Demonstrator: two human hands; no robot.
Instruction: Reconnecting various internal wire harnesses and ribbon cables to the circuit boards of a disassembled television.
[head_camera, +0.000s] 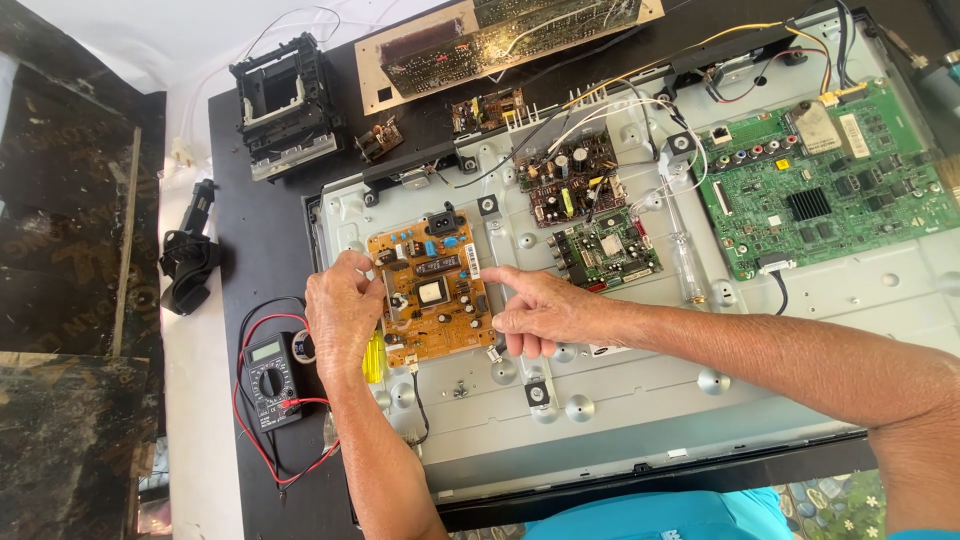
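Observation:
An orange power board (436, 290) lies on the grey metal back panel (640, 390) of an opened flat screen. My left hand (343, 310) rests on the board's left edge, fingers curled against it. A yellow tool handle (374, 358) shows just below that hand; whether the hand holds it is unclear. My right hand (535, 310) touches the board's right edge, with the index finger stretched left along the top corner. Both hands flank the board.
A large green main board (830, 180) sits at the right. Two smaller boards (585, 210) lie in the middle. A black multimeter (272, 378) with red and black leads lies at the left. A black plastic frame (283, 105) and a long board (500, 40) stand at the back.

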